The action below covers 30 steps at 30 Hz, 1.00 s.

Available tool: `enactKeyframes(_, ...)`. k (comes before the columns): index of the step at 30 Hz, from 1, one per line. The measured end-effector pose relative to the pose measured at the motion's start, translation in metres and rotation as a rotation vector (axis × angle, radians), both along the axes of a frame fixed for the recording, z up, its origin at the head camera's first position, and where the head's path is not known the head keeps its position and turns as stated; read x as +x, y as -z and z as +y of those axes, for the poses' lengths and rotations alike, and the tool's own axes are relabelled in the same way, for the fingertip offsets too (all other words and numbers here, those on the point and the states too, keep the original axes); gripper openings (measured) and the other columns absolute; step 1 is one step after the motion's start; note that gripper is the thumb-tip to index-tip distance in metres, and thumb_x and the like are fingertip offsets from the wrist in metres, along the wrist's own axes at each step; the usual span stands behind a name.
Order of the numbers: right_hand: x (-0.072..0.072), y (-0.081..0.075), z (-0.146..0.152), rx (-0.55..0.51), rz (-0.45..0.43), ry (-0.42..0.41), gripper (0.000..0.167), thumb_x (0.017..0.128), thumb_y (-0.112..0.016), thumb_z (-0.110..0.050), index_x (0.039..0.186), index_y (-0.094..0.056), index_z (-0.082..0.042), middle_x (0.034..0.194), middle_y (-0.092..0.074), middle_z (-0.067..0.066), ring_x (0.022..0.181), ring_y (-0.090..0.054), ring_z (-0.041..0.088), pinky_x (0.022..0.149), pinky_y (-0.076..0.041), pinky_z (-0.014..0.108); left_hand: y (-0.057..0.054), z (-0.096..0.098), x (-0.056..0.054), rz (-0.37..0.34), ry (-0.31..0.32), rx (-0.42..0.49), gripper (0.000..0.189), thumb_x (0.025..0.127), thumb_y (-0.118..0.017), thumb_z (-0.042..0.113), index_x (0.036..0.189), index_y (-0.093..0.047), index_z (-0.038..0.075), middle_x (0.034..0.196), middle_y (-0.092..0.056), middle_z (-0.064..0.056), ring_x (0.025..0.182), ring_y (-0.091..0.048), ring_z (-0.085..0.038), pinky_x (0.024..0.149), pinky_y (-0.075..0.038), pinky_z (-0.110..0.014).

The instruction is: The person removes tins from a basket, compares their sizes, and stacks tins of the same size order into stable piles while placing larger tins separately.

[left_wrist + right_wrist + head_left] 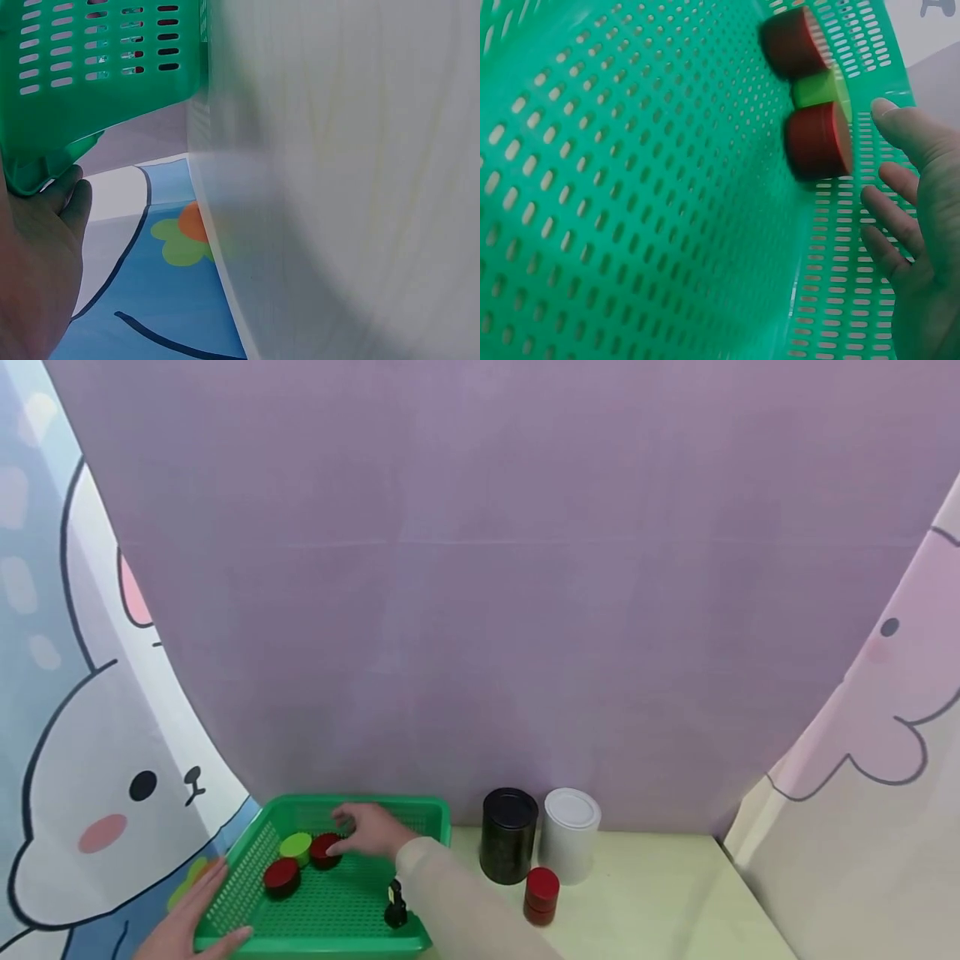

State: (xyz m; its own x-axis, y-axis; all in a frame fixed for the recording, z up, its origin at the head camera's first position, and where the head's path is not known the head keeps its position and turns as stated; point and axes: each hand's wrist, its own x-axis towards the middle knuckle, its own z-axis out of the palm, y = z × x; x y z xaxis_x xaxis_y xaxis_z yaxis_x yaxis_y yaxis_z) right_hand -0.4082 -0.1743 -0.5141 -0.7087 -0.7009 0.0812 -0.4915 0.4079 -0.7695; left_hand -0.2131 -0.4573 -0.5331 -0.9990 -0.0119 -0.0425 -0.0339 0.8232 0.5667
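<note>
My left hand [183, 917] rests at the left front corner of a green basket [337, 947], fingers along the outside and thumb over the rim. In the left wrist view its fingers touch the rim from below. The right hand [375, 832] reaches inside, just beside a short red cylinder [322, 852]. Its fingers are spread and loosely bent in the right wrist view, with nothing between them. A lime green cylinder [296, 847] and another red cylinder [282, 878] stand close by on the basket's left side.
To the basket's right stand a black canister [509, 837] and a white canister [570, 837] on the pale tabletop [652, 893]. A small red cylinder [542, 893] is in front of them. A mauve cloth [480, 610] hangs behind; a black wrist device [396, 906] shows by the right sleeve.
</note>
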Motion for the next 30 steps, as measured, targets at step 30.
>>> enactKeyframes(30,-0.004,0.025,-0.024,0.209,0.118,-0.096,0.073,0.092,-0.094,-0.035,0.158,-0.062,-0.031,0.156,-0.058,-0.015,0.14,-0.055,0.005,0.106,-0.054,0.025,0.003,-0.002,0.002,-0.004,-0.009,0.048,0.113,0.104,-0.074,0.055,0.173,-0.01,-0.008,0.177,-0.006,-0.039,0.151,-0.015,-0.075,0.102,-0.046,-0.088)
